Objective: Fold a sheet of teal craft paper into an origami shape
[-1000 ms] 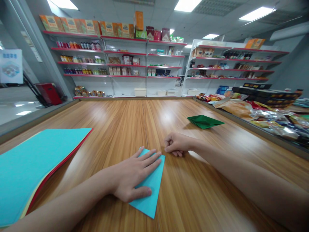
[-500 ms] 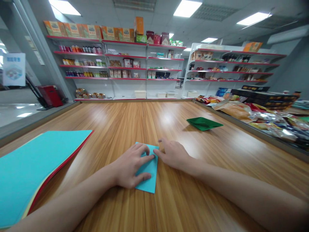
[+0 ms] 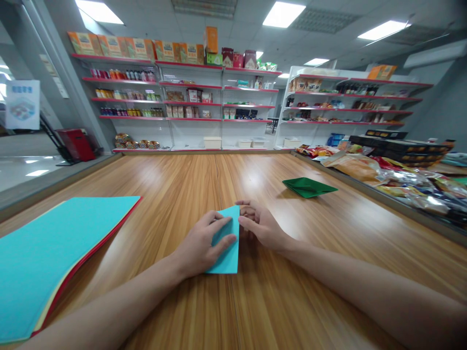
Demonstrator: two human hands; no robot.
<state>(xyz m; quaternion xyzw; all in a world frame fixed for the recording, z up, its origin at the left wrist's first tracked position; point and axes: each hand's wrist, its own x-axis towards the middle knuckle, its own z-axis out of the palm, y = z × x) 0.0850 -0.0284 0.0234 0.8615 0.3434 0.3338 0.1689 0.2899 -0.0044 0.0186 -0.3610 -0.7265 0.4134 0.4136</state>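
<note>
My left hand (image 3: 197, 247) is half open, thumb and forefinger apart on the folded cyan paper (image 3: 228, 258); my right hand (image 3: 264, 227), loosely curled, meets its right edge; I cannot tell whether either grips. Paper: matte, straight-edged, mid-table. Table (image 3: 175, 184): glossy wood grain. Left: layered cyan, cream and red sheets (image 3: 73, 243). Farther right: folded green paper (image 3: 309, 187). Beyond: stocked white shelves (image 3: 193, 131), red-edged.
</note>
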